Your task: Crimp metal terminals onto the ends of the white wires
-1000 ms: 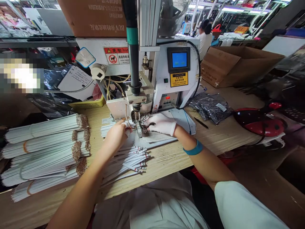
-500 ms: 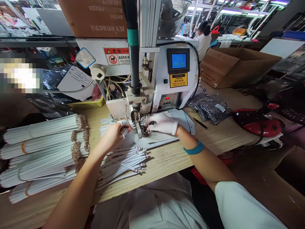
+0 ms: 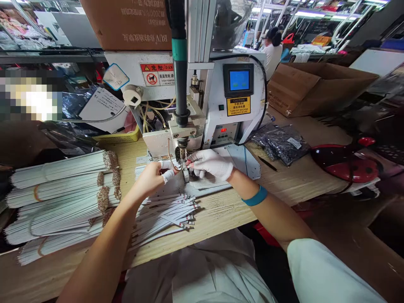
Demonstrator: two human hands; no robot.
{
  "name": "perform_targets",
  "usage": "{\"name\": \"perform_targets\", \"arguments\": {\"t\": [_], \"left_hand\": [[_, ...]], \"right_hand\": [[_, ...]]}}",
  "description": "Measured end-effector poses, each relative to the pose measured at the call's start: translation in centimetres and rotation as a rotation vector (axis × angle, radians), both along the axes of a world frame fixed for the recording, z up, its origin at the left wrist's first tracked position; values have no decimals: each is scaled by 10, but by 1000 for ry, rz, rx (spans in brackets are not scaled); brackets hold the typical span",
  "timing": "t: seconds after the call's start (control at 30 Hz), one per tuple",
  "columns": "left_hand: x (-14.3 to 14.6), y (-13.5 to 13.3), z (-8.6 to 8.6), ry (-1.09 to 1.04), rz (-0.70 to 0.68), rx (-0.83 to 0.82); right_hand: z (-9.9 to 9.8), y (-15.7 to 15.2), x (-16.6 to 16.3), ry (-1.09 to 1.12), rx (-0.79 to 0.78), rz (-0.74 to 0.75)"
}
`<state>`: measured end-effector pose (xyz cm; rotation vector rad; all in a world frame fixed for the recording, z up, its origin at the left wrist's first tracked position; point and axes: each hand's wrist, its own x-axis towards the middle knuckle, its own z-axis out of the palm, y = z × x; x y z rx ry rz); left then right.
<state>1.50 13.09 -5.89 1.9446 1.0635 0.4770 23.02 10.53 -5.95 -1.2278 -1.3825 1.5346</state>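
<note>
L hand (image 3: 154,176): 8 o'clock of tip (image 3: 182,145), curled; hold can't tell.
R hand (image 3: 213,164): 4 o'clock, near-pinched; hold can't tell.
Strips (image 3: 172,213): pile, 6 o'clock.
Risk: poss. burn if either slips under tip.

Left arm (image 3: 109,229) and right arm (image 3: 273,216) reached forward, converging. Left hand (image 3: 154,174) curled inward, fingers (image 3: 168,176) partly wrapped in white. Right hand (image 3: 213,164), gloved, faced it, fingertips drawn together. Exact grips were unclear.
</note>
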Motion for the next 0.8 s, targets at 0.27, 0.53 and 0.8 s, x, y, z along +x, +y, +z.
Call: {"name": "perform_targets", "arguments": {"t": [0.27, 0.53, 0.8], "left_hand": [[5, 0, -1, -83, 26, -82], [12, 0, 0, -76, 57, -137], [11, 2, -1, -68, 106, -190]], "right_hand": [[-7, 5, -8, 103, -106, 0], [-9, 2, -11, 105, -67, -33], [-10, 2, -11, 146, -82, -44]]}}
